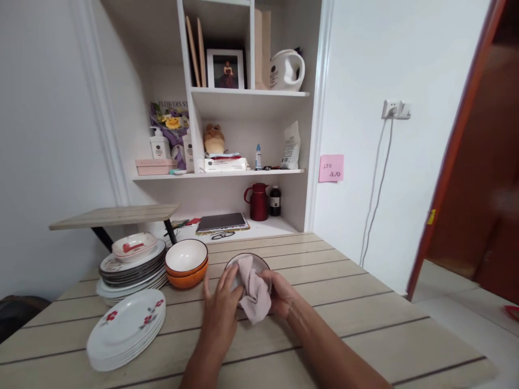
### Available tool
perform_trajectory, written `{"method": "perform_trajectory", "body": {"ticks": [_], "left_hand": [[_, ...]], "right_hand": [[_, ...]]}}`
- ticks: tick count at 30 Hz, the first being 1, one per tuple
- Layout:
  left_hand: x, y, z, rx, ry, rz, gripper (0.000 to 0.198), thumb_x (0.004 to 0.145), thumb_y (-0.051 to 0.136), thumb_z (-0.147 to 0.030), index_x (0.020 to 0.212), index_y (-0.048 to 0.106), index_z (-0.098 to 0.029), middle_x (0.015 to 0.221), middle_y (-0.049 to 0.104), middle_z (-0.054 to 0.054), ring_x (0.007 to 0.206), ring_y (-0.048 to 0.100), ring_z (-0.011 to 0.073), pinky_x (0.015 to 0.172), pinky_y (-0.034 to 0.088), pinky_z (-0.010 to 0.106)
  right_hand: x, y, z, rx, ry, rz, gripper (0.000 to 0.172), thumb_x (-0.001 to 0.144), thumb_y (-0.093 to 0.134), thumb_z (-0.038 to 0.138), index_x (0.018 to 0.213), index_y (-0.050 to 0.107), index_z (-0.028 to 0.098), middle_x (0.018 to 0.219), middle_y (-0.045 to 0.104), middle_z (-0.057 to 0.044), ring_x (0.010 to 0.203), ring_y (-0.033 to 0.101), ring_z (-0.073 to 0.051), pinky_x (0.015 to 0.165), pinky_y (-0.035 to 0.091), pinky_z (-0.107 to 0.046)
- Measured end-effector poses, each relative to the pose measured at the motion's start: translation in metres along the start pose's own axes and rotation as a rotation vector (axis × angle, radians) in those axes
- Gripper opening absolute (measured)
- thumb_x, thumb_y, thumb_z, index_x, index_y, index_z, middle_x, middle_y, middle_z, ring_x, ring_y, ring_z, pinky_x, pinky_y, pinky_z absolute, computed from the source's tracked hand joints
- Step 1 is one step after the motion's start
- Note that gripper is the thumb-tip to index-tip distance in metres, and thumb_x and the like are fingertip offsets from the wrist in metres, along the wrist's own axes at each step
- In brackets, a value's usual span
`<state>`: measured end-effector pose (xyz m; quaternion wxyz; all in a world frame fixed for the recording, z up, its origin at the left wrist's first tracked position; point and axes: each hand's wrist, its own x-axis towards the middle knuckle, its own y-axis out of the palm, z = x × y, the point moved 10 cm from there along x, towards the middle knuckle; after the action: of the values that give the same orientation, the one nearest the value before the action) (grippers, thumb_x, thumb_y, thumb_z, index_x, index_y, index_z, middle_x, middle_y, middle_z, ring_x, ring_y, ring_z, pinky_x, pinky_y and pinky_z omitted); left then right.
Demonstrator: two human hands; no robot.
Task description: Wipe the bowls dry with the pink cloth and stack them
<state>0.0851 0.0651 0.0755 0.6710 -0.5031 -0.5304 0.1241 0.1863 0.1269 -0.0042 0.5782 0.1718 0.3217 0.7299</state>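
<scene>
head view: hands [221, 305] grasp bowl [260, 264] and cloth [255, 294] (lettering [173, 104] above bouquet [177, 139]: "flowers st").

Right of hands [283, 294]: tabletop [365, 319] passable | left: orange bowls [187, 278], plates [127, 327] block (stacked) | under stand [109, 217]: seemingly tight

Home (seemingly), framed photo [226, 70], plush toy [214, 140]

White walls [352, 65] flanked a built-in white shelf unit [249, 94] with open compartments, which stood behind a pale plank-pattern counter [336, 281]. A socket [389, 107] was fixed to the right-hand wall near a reddish-brown door frame [459, 135]. Pale tile covered the floor [458, 297] beyond.
</scene>
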Motion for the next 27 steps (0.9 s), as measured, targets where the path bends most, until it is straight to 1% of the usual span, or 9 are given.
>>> {"method": "perform_trajectory", "body": {"ticks": [4,8,11,13,15,18,20,24,27], "left_hand": [[-0.004,-0.001,0.013,0.055,-0.101,-0.140,0.068,0.073,0.044,0.009,0.129,0.059,-0.027,0.158,0.037,0.012,0.144,0.035,0.0332,0.115,0.018,0.068],[-0.011,-0.014,0.031,0.044,-0.298,-0.349,0.066,0.083,0.049,-0.001,0.145,0.042,-0.022,0.157,0.031,0.021,0.144,0.031,0.0402,0.110,0.031,0.066],[-0.010,-0.029,0.012,-0.056,-0.189,-0.444,0.072,0.086,0.051,-0.006,0.152,0.027,-0.024,0.159,0.027,0.019,0.147,0.026,0.0367,0.114,0.028,0.062],[-0.008,-0.029,-0.009,-0.160,-0.047,-0.422,0.076,0.090,0.052,-0.013,0.156,0.017,-0.027,0.161,0.026,0.017,0.150,0.023,0.0336,0.117,0.026,0.060],[-0.006,-0.013,-0.024,-0.291,0.040,-0.308,0.086,0.089,0.057,-0.017,0.158,0.007,-0.025,0.163,0.023,0.017,0.151,0.020,0.0330,0.118,0.027,0.058],[-0.006,0.026,-0.027,-0.468,0.032,-0.113,0.101,0.081,0.068,-0.016,0.159,0.004,-0.023,0.165,0.017,0.018,0.151,0.018,0.0353,0.118,0.029,0.059],[-0.006,0.042,-0.020,-0.547,-0.015,-0.070,0.108,0.075,0.072,-0.013,0.159,0.004,-0.024,0.165,0.014,0.019,0.151,0.016,0.0363,0.119,0.026,0.060],[-0.003,0.045,-0.007,-0.678,-0.110,-0.109,0.117,0.069,0.076,-0.011,0.159,0.002,-0.024,0.166,0.009,0.019,0.153,0.010,0.0355,0.121,0.021,0.060],[-0.002,0.044,-0.016,-0.729,-0.053,-0.036,0.103,0.072,0.071,-0.011,0.157,0.016,-0.028,0.164,0.022,0.015,0.151,0.021,0.0329,0.121,0.024,0.059]], "right_hand": [[-0.001,0.001,0.000,0.072,-0.045,-0.075,0.025,0.078,0.063,0.033,0.091,0.070,0.012,0.084,0.078,-0.013,0.077,0.073,-0.029,0.079,0.058,-0.047],[-0.004,-0.012,0.020,0.092,-0.207,-0.172,0.028,0.082,0.064,0.042,0.096,0.067,0.018,0.091,0.078,-0.009,0.083,0.073,-0.027,0.078,0.059,-0.043],[-0.009,-0.021,0.036,0.063,-0.344,-0.245,0.031,0.079,0.072,0.037,0.106,0.063,0.025,0.092,0.077,-0.001,0.083,0.072,-0.023,0.076,0.058,-0.036],[-0.013,-0.019,0.042,0.028,-0.420,-0.256,0.042,0.076,0.076,0.035,0.114,0.060,0.029,0.099,0.076,0.001,0.089,0.071,-0.021,0.080,0.057,-0.033],[-0.018,-0.010,0.047,-0.039,-0.491,-0.237,0.051,0.074,0.079,0.036,0.120,0.057,0.029,0.108,0.075,0.000,0.098,0.070,-0.021,0.088,0.055,-0.033],[-0.025,0.014,0.048,-0.159,-0.558,-0.122,0.059,0.077,0.078,0.041,0.128,0.053,0.028,0.116,0.073,-0.003,0.107,0.068,-0.023,0.099,0.049,-0.037],[-0.029,0.030,0.046,-0.195,-0.558,-0.012,0.062,0.080,0.076,0.043,0.134,0.050,0.029,0.121,0.072,-0.005,0.112,0.067,-0.025,0.104,0.046,-0.040],[-0.036,0.042,0.046,-0.197,-0.564,0.069,0.064,0.081,0.075,0.044,0.138,0.048,0.030,0.123,0.072,-0.005,0.116,0.065,-0.026,0.106,0.043,-0.040],[-0.038,0.040,0.048,-0.245,-0.571,0.045,0.064,0.080,0.075,0.044,0.138,0.050,0.031,0.116,0.074,-0.003,0.106,0.067,-0.025,0.099,0.047,-0.037]]}}
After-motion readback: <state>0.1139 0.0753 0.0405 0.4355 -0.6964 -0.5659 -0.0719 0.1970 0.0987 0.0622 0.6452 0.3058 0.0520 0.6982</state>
